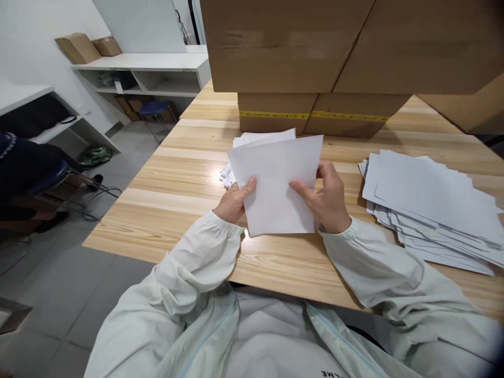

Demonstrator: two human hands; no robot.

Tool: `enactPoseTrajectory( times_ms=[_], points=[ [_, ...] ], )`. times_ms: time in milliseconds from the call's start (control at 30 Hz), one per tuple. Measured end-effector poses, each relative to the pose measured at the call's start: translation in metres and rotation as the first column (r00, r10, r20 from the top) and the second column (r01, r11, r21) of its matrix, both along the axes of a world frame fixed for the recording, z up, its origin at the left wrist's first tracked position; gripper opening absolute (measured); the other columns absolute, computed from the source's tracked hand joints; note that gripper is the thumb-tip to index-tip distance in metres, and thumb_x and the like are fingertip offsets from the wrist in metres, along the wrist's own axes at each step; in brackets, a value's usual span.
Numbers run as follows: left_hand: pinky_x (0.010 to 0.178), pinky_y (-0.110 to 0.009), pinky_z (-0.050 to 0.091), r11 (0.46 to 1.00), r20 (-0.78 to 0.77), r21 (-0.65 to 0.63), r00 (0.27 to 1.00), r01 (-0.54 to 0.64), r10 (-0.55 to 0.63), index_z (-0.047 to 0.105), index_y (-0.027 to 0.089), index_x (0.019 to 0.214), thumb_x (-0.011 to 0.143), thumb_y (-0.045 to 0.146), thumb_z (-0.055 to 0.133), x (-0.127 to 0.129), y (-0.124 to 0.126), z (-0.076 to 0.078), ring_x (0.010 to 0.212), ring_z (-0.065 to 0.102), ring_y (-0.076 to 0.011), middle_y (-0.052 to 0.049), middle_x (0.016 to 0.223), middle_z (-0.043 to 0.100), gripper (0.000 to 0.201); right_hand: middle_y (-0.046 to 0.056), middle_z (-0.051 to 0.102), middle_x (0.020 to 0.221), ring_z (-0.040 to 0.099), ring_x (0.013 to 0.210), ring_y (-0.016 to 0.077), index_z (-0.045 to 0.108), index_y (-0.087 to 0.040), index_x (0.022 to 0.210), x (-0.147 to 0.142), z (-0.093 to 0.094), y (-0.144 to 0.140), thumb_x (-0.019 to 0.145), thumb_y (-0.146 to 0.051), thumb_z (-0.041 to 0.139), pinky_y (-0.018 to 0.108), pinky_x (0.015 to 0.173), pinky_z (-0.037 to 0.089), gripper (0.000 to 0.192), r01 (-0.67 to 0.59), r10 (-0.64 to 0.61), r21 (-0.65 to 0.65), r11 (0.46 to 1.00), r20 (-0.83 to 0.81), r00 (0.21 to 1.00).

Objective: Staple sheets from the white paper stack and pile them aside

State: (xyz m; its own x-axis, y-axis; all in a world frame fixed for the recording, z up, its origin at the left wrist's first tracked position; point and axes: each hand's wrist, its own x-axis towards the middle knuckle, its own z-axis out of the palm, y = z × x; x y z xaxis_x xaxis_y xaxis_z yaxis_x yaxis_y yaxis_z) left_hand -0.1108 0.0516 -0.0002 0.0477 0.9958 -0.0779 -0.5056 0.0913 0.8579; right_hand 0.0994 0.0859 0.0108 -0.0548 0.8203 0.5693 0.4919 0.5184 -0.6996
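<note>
A blank white sheet of paper (275,210) is held up in front of me, slightly tilted above the table. My left hand (235,202) grips its left edge, with the thumb on the front face. At the right edge, my right hand (329,203) is closed on the same sheet, thumb also on the front. I cannot tell if it is one sheet or more. Behind it lie white papers (252,138), partly hidden, and small printed slips (227,176). To the right of my right hand rests a loose, uneven pile of white sheets (429,181).
Large cardboard boxes (283,47) are stacked at the back of the wooden table (157,210); the lower ones carry yellow tape. At the left, a seated person (19,168) is partly in view near white shelves (157,62) and a blue stool (153,108).
</note>
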Motion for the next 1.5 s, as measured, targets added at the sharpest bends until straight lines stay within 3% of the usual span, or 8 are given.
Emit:
enactPoseTrajectory(
  times_ms=[100, 167, 300, 700, 900, 1100, 1333, 1500],
  points=[
    [0.103, -0.043, 0.053, 0.987, -0.136, 0.159, 0.991, 0.003, 0.019, 0.075, 0.02, 0.102, 0.067, 0.059, 0.083, 0.002, -0.009, 0.015, 0.114, 0.068, -0.0294, -0.007, 0.106, 0.077, 0.053, 0.007, 0.07, 0.116, 0.065, 0.102, 0.0242, 0.064, -0.024, 0.114, 0.008, 0.008, -0.008, 0.068, -0.054, 0.083, 0.039, 0.086, 0.054, 0.058, -0.212, 0.176, -0.134, 0.968, -0.236, 0.956],
    [0.101, -0.042, 0.054, 0.963, -0.214, 0.265, 0.977, 0.042, 0.017, 0.076, 0.022, 0.103, 0.07, 0.061, 0.08, 0.007, -0.018, 0.031, 0.115, 0.067, -0.0292, -0.005, 0.101, 0.077, 0.052, 0.006, 0.075, 0.111, 0.069, 0.1, 0.025, 0.071, -0.025, 0.106, 0.017, 0.014, -0.021, 0.075, -0.051, 0.079, 0.041, 0.085, 0.056, 0.042, -0.329, 0.244, -0.25, 0.911, -0.317, 0.916],
    [0.087, -0.038, 0.058, 0.913, -0.359, 0.356, 0.931, 0.201, -0.065, 0.077, 0.02, 0.095, 0.076, 0.063, 0.075, 0.022, -0.035, 0.052, 0.099, 0.07, -0.026, -0.005, 0.093, 0.077, 0.047, 0.003, 0.079, 0.089, 0.072, 0.086, 0.0254, 0.077, -0.025, 0.079, 0.035, 0.018, -0.055, 0.074, -0.044, 0.082, 0.042, 0.079, 0.06, 0.02, -0.239, 0.143, -0.243, 0.94, -0.357, 0.923],
    [0.072, -0.034, 0.057, 0.971, -0.314, 0.189, 0.946, 0.146, -0.081, 0.077, 0.018, 0.079, 0.068, 0.055, 0.083, 0.054, -0.055, 0.016, 0.076, 0.067, -0.0209, -0.004, 0.078, 0.073, 0.039, 0.003, 0.075, 0.083, 0.069, 0.073, 0.0209, 0.073, -0.023, 0.081, 0.043, -0.015, -0.091, 0.071, -0.04, 0.084, 0.035, 0.063, 0.059, 0.023, -0.16, 0.025, -0.268, 0.95, -0.444, 0.896],
    [0.092, -0.046, 0.057, 0.974, -0.245, 0.224, 0.969, 0.032, 0.024, 0.076, 0.021, 0.083, 0.073, 0.045, 0.084, 0.064, -0.057, 0.033, 0.101, 0.068, -0.0306, -0.006, 0.083, 0.074, 0.027, 0.003, 0.074, 0.076, 0.067, 0.069, 0.0221, 0.072, -0.024, 0.074, 0.043, 0.004, -0.093, 0.071, -0.041, 0.083, 0.037, 0.06, 0.057, 0.02, -0.079, -0.014, -0.199, 0.977, -0.428, 0.904],
    [0.091, -0.039, 0.058, 0.964, -0.134, 0.233, 0.978, -0.129, 0.163, 0.074, 0.022, 0.082, 0.068, 0.038, 0.088, 0.055, -0.057, 0.072, 0.115, 0.065, -0.0305, -0.001, 0.085, 0.073, 0.026, 0.003, 0.078, 0.089, 0.073, 0.087, 0.0263, 0.077, -0.026, 0.077, 0.052, 0.004, -0.087, 0.069, -0.036, 0.085, 0.041, 0.08, 0.06, 0.016, -0.249, 0.15, -0.245, 0.937, -0.362, 0.92],
    [0.071, -0.032, 0.055, 0.954, -0.249, 0.299, 0.964, -0.012, 0.09, 0.076, 0.021, 0.071, 0.062, 0.048, 0.09, 0.054, -0.057, 0.052, 0.079, 0.067, -0.0201, 0.0, 0.072, 0.071, 0.031, 0.003, 0.08, 0.092, 0.074, 0.086, 0.0265, 0.08, -0.025, 0.085, 0.055, -0.038, -0.081, 0.07, -0.034, 0.084, 0.043, 0.083, 0.06, 0.018, -0.234, 0.142, -0.278, 0.932, -0.314, 0.939],
    [0.065, -0.03, 0.049, 0.953, -0.343, 0.297, 0.938, 0.056, 0.051, 0.078, 0.02, 0.069, 0.06, 0.058, 0.087, 0.055, -0.055, 0.052, 0.068, 0.061, -0.0161, -0.002, 0.071, 0.071, 0.04, 0.004, 0.079, 0.095, 0.073, 0.092, 0.0263, 0.079, -0.025, 0.089, 0.057, -0.04, -0.082, 0.07, -0.035, 0.084, 0.044, 0.087, 0.059, 0.023, -0.205, 0.125, -0.264, 0.943, -0.291, 0.949]
  ],
)
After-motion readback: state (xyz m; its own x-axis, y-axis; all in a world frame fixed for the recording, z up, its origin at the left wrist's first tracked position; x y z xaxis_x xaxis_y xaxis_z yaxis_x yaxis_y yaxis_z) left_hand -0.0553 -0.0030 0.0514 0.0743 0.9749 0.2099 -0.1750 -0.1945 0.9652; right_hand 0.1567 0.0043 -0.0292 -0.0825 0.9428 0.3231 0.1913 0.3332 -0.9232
